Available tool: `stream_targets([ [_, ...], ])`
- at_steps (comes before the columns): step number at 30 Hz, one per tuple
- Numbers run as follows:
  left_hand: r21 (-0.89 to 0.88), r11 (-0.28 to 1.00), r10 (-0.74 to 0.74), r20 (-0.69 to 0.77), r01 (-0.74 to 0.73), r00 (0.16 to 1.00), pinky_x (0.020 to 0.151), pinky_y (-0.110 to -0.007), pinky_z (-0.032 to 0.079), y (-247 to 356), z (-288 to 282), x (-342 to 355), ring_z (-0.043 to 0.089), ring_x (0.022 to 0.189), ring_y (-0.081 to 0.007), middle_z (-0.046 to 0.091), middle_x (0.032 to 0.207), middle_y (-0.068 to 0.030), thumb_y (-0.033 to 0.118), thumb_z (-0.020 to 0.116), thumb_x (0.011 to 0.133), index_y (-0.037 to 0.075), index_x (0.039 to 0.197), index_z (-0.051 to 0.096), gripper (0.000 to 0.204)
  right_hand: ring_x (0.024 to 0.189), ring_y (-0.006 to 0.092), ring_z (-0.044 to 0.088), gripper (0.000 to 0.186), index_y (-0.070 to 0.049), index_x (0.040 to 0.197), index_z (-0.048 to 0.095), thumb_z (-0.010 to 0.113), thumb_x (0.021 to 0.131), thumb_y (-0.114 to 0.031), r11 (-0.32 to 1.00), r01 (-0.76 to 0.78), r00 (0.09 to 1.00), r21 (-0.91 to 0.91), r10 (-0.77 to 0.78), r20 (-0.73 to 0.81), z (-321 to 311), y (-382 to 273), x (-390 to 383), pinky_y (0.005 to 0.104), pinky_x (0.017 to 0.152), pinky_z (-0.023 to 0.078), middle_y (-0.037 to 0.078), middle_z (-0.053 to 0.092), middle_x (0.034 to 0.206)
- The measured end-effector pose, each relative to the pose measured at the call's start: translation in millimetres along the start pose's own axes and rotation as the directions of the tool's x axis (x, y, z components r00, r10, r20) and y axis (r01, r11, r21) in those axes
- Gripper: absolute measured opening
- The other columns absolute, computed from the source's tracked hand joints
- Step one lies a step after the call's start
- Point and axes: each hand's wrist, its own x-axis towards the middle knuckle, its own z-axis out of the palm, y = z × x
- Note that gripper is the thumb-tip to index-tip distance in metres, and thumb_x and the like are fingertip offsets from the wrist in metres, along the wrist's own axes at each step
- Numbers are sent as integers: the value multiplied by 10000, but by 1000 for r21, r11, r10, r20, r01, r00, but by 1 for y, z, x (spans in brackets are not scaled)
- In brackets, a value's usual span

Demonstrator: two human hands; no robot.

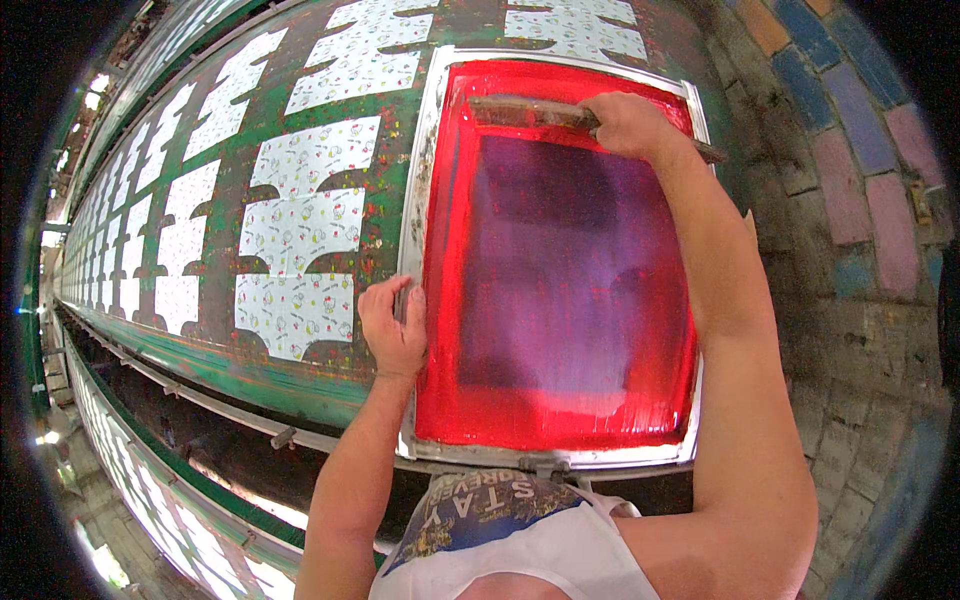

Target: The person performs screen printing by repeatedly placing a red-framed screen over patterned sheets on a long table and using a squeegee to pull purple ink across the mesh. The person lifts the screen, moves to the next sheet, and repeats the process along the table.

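Note:
A screen-printing frame with a pale rim lies in front of me. Red ink borders its dark purple mesh. Near the frame's far end, my right hand is closed round the top of a worn squeegee, which spans most of the frame's width in the red ink. At the frame's left side, my left hand has its fingers curled at the rim, gripping its edge or a small dark part there. What lies beneath the screen is mostly hidden.
A long green printing table stretches away to the left. White patterned fabric pieces lie on it in rows. Along its near side runs a metal rail. Paving bricks cover the floor at right. Another table stands at lower left.

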Motion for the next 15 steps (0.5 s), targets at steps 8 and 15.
stream_targets([
  [8, -44, 999, 16, -41, -18, 999, 949, -507, 480, -14, 4, -4, 678, 994, -385, 740, 1029, -177, 250, 609, 1118, 31, 1102, 754, 264, 1086, 447, 766, 400, -130, 1216, 789, 674, 833, -107, 1000, -20, 999, -1, 20, 50, 30, -104, -144, 594, 933, 612, 226, 796, 1128],
  [15, -74, 997, -11, -72, 5, 997, 939, -533, 492, -17, 4, -13, 677, 1001, -435, 750, 1039, -210, 310, 574, 1143, 14, 1096, 770, 358, 967, 424, 753, 396, -114, 1188, 803, 686, 816, -46, 991, 72, 996, 115, -65, -64, 55, -198, -276, 539, 830, 607, 172, 774, 1025],
])
